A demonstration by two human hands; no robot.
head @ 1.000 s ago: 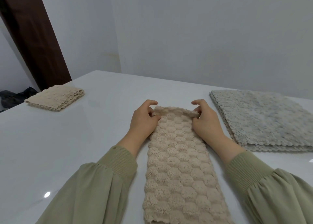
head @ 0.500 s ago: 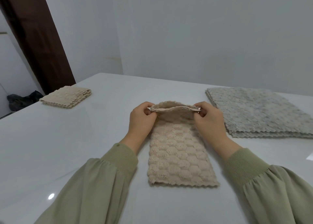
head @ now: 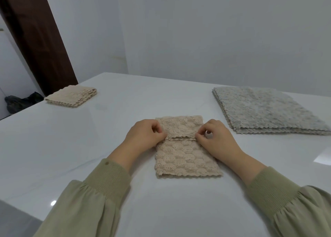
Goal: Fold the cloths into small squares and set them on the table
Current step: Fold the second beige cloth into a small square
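We can read no text, label, brand, number or sign: the beige bubble-textured cloth (head: 186,161) bears no legible mark, nor does the glossy white table (head: 80,147) under it.

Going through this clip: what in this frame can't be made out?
All head view.
- Flap corners of the beige cloth: covered by the left hand and right hand pinching it.
- Grey stack: right end cut off by the frame edge; layers too fine to count.
- Folded beige square: layer count too small to tell.
- Dark heap on the floor: partly behind the table edge.
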